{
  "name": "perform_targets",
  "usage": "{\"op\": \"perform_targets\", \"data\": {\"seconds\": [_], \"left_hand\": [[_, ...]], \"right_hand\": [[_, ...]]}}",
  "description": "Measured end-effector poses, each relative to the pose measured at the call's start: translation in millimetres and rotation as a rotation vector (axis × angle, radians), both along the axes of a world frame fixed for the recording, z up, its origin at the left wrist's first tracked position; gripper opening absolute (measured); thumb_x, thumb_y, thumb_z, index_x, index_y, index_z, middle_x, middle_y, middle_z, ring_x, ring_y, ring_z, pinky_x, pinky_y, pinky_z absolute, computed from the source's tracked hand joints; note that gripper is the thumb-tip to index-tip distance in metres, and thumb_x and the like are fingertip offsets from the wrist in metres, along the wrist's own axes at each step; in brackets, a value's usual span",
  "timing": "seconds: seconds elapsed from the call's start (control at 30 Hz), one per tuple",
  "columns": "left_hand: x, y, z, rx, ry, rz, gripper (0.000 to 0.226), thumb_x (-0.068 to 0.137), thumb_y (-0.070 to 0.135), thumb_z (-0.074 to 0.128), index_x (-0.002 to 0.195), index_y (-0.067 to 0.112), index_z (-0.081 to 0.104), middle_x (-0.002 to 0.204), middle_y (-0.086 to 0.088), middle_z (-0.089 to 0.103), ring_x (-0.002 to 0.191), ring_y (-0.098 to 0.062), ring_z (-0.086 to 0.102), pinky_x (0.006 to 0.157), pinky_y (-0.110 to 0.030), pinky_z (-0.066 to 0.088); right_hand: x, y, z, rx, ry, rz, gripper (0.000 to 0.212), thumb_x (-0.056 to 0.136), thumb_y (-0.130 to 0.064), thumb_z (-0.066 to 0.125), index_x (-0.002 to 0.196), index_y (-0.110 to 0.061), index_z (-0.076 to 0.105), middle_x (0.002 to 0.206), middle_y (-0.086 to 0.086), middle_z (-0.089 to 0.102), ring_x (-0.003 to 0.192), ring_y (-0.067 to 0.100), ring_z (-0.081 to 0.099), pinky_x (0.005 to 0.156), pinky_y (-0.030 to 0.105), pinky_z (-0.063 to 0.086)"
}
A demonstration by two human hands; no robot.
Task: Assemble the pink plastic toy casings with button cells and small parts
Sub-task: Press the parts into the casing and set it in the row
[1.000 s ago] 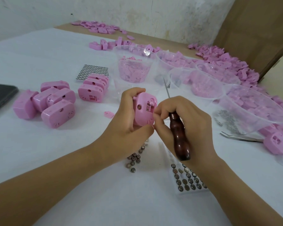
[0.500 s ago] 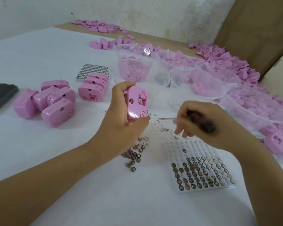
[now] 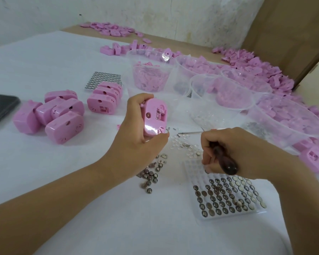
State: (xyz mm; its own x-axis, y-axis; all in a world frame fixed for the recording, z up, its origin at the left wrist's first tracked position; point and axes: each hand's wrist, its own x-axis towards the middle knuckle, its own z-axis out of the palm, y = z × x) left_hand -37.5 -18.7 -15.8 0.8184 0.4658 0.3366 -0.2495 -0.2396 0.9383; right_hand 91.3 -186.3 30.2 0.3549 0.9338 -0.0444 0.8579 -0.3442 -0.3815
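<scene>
My left hand (image 3: 134, 137) grips a pink toy casing (image 3: 155, 116) upright above the white table, its open battery compartment facing me. My right hand (image 3: 228, 151) holds a dark wooden-handled screwdriver (image 3: 223, 159) tucked in the palm, its thin metal shaft (image 3: 190, 133) pointing left. The right fingertips reach down to the upper, empty rows of a clear tray of button cells (image 3: 228, 197). Loose button cells (image 3: 150, 178) lie under my left wrist. Small clear and metal parts (image 3: 182, 143) are scattered between the hands.
Finished pink casings (image 3: 50, 115) cluster at the left, with a row of others (image 3: 104, 98) behind. Clear plastic tubs (image 3: 151, 74) of pink parts stand at the back and right. A second sheet of cells (image 3: 104, 80), a dark phone (image 3: 0, 107) and a heap of pink shells (image 3: 256, 70) surround them.
My right hand left the casing, swung the screwdriver from upright to lying sideways, and dropped to the cell tray. My left hand lifted the casing slightly left.
</scene>
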Motion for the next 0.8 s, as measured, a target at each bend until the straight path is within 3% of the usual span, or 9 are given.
{"op": "perform_targets", "data": {"seconds": [0.13, 0.23, 0.4, 0.5, 0.57, 0.63, 0.8], "left_hand": [[0.0, -0.5, 0.6, -0.002, 0.006, 0.003, 0.052, 0.069, 0.014, 0.056, 0.107, 0.042, 0.035, 0.109, 0.001, 0.052, 0.093, -0.032, 0.061, 0.068, -0.053, 0.054], [0.4, -0.8, 1.2, 0.003, 0.017, 0.008, 0.052, 0.069, 0.014, 0.056, 0.107, 0.043, 0.034, 0.108, 0.004, 0.052, 0.091, -0.036, 0.061, 0.067, -0.054, 0.054], [-0.4, -1.9, 1.4, 0.003, 0.048, 0.011, 0.052, 0.069, 0.016, 0.055, 0.106, 0.045, 0.034, 0.108, 0.001, 0.054, 0.088, -0.039, 0.063, 0.062, -0.052, 0.055], [-0.2, -2.3, 1.3, 0.008, 0.05, 0.006, 0.052, 0.069, 0.017, 0.055, 0.107, 0.045, 0.034, 0.108, -0.002, 0.055, 0.084, -0.037, 0.064, 0.058, -0.047, 0.055], [0.1, -2.6, 1.1, 0.007, 0.047, 0.004, 0.052, 0.069, 0.016, 0.056, 0.106, 0.046, 0.034, 0.107, -0.001, 0.054, 0.084, -0.038, 0.063, 0.058, -0.049, 0.055], [0.3, -3.0, 0.4, 0.007, 0.044, 0.003, 0.054, 0.069, 0.016, 0.056, 0.107, 0.046, 0.034, 0.108, 0.001, 0.054, 0.086, -0.037, 0.063, 0.061, -0.052, 0.055], [1.5, -3.7, -1.8, 0.026, 0.036, -0.016, 0.056, 0.068, 0.016, 0.057, 0.11, 0.045, 0.033, 0.113, -0.001, 0.052, 0.091, -0.026, 0.063, 0.072, -0.049, 0.056]], "right_hand": [[-8.9, 3.1, -0.4, -0.035, -0.161, -0.032, 0.041, 0.072, 0.005, 0.066, 0.058, -0.025, 0.04, 0.061, -0.005, 0.057, 0.072, 0.017, 0.065, 0.065, 0.033, 0.05], [-16.1, 4.6, 0.9, -0.08, -0.199, -0.066, 0.043, 0.071, 0.006, 0.061, 0.053, -0.025, 0.038, 0.058, -0.01, 0.05, 0.074, 0.014, 0.065, 0.066, 0.033, 0.052], [-22.8, 2.4, 6.5, -0.137, -0.195, -0.099, 0.044, 0.075, 0.004, 0.061, 0.053, -0.025, 0.037, 0.064, -0.009, 0.054, 0.084, 0.011, 0.063, 0.073, 0.032, 0.053], [-29.6, 4.9, 8.0, -0.161, -0.21, -0.098, 0.04, 0.072, 0.007, 0.051, 0.054, -0.025, 0.035, 0.064, -0.01, 0.049, 0.074, 0.01, 0.056, 0.07, 0.029, 0.053], [-35.5, 5.3, 9.1, -0.197, -0.258, -0.074, 0.029, 0.064, 0.004, 0.038, 0.058, -0.024, 0.033, 0.063, -0.01, 0.044, 0.06, 0.007, 0.045, 0.056, 0.02, 0.043], [-41.2, 4.9, 10.7, -0.235, -0.307, -0.051, 0.019, 0.053, -0.005, 0.027, 0.061, -0.022, 0.031, 0.061, -0.008, 0.037, 0.052, 0.007, 0.032, 0.047, 0.019, 0.03], [-45.4, 4.6, 9.3, -0.245, -0.384, -0.049, 0.02, 0.056, -0.009, 0.028, 0.064, -0.027, 0.027, 0.064, -0.008, 0.035, 0.053, 0.006, 0.029, 0.047, 0.02, 0.021]]}}
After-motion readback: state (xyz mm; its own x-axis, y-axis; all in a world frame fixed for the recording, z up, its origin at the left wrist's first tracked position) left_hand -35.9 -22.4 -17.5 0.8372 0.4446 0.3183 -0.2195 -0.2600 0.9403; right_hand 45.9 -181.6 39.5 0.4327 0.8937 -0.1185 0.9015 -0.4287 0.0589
